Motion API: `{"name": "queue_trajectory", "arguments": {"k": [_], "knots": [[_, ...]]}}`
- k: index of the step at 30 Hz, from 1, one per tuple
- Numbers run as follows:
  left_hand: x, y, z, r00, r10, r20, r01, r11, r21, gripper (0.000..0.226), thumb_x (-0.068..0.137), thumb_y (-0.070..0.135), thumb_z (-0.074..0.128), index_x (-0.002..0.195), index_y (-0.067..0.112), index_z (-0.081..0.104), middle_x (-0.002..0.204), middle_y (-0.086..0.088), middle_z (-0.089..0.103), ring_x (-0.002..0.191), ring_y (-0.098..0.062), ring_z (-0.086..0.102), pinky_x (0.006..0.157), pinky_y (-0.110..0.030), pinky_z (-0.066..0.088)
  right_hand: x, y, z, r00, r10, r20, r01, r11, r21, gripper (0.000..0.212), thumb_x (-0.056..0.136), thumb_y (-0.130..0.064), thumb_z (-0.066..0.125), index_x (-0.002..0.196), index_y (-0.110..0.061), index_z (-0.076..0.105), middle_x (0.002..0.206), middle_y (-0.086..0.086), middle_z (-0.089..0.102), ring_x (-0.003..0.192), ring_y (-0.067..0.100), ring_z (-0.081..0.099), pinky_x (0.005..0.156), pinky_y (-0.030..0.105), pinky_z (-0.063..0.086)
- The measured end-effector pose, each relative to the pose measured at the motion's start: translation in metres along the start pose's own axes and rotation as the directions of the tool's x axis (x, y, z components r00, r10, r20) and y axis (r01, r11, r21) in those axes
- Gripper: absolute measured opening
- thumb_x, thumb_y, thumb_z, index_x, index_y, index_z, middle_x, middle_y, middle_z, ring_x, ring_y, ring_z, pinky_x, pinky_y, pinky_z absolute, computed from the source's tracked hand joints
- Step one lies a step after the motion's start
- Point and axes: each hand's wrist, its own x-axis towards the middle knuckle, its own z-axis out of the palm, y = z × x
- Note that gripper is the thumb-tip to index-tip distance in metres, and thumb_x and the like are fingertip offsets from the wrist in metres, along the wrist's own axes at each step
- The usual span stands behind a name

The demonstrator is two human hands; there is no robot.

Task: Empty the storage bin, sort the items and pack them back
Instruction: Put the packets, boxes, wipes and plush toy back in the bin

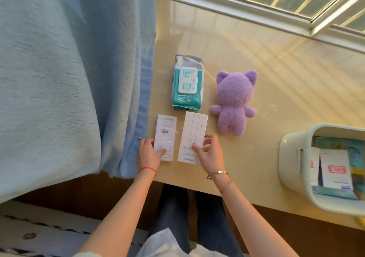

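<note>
Two flat white boxes lie side by side on the pale counter (256,98). My left hand (148,154) grips the near end of the smaller white box (165,132), which carries a barcode. My right hand (211,154) grips the near end of the larger white cable box (194,132). Behind them lie a teal pack of wipes (186,84) and a purple plush toy (234,102), face down. The white storage bin (292,158) stands at the right edge and holds several cards and packets.
A light blue curtain (69,78) hangs along the left, touching the counter's left edge. A window frame with bars (276,5) runs along the back. My legs show below the counter's front edge.
</note>
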Motion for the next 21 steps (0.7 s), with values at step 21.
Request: {"name": "queue_trajectory", "arguments": {"k": [21], "knots": [[-0.176,0.240,0.103,0.931,0.341,0.128,-0.256,0.863,-0.436,0.067,0.068,0.013,0.082,0.128,0.016,0.051,0.111,0.003,0.066,0.082,0.001,0.062,0.071,-0.009,0.050,-0.055,0.096,-0.309,0.944,-0.016,-0.329,0.039,0.997,0.065,0.042,0.085,-0.027,0.067,0.121,-0.017,0.045,0.104,-0.004,0.059,0.080,0.005,0.061,0.052,0.013,0.048]]}}
